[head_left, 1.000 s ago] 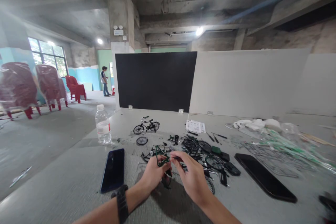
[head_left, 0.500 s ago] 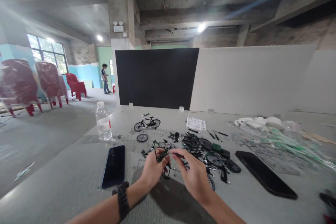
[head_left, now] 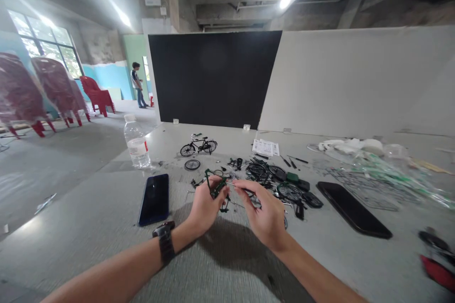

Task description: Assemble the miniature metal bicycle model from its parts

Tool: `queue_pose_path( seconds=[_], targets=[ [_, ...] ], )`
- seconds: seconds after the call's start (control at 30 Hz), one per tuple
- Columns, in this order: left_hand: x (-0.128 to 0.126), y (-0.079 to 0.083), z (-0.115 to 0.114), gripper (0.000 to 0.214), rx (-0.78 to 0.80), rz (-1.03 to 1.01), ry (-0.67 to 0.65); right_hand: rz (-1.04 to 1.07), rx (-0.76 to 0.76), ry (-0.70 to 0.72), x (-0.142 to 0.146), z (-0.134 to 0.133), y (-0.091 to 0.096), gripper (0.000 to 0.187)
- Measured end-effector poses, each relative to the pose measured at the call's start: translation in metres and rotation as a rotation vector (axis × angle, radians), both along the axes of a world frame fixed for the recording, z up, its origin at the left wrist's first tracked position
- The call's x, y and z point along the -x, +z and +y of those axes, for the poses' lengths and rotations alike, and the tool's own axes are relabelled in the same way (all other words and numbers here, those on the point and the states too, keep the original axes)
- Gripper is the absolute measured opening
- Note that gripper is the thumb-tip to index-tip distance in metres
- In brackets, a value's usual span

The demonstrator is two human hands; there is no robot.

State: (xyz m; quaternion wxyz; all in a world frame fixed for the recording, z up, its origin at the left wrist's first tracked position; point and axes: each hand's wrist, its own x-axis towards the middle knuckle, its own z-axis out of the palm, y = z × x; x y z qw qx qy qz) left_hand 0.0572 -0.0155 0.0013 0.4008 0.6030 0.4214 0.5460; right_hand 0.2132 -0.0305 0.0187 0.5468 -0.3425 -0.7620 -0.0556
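My left hand (head_left: 205,206) is closed around a dark green model bicycle frame (head_left: 217,188), tilted up above the table. A thin screwdriver (head_left: 231,183) is pinched in my right hand (head_left: 265,213), its metal shaft pointing left and its tip close to the frame. Whether the tip touches a screw is too small to tell. Just beyond my hands lies a pile of black and green bicycle parts with small wheels (head_left: 258,170). An assembled model bicycle (head_left: 199,147) stands farther back, and a loose wheel (head_left: 192,164) lies in front of it.
A phone (head_left: 154,199) and a water bottle (head_left: 137,144) are on the left. Another black phone (head_left: 351,208) lies right, near plastic wrapping and bare sprues (head_left: 362,189). Paper sheets (head_left: 265,147) and small tools (head_left: 292,162) sit behind the parts. A person (head_left: 138,85) stands far off.
The view has tipped downward, so the table things appear higher. Both hands keep their grip on the bicycle frame and screwdriver, and the screwdriver's shaft shows more clearly at the frame.
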Motion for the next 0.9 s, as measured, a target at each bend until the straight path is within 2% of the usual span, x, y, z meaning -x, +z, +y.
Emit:
queue_pose_path(
  seconds=[0.17,0.57,0.9],
  targets=[
    [0.0006,-0.0017,0.0004,0.024,0.013,-0.005,0.012,0.008,0.01,-0.034,0.001,-0.0009,-0.0016,0.013],
    [0.0008,0.001,0.0005,0.022,0.025,-0.038,-0.013,0.036,0.018,0.035,0.0016,-0.0028,0.0006,0.015],
    [-0.0006,-0.0023,0.004,0.024,0.024,-0.101,-0.084,0.006,-0.011,0.021,0.0003,-0.0009,-0.0001,0.014]
  ],
)
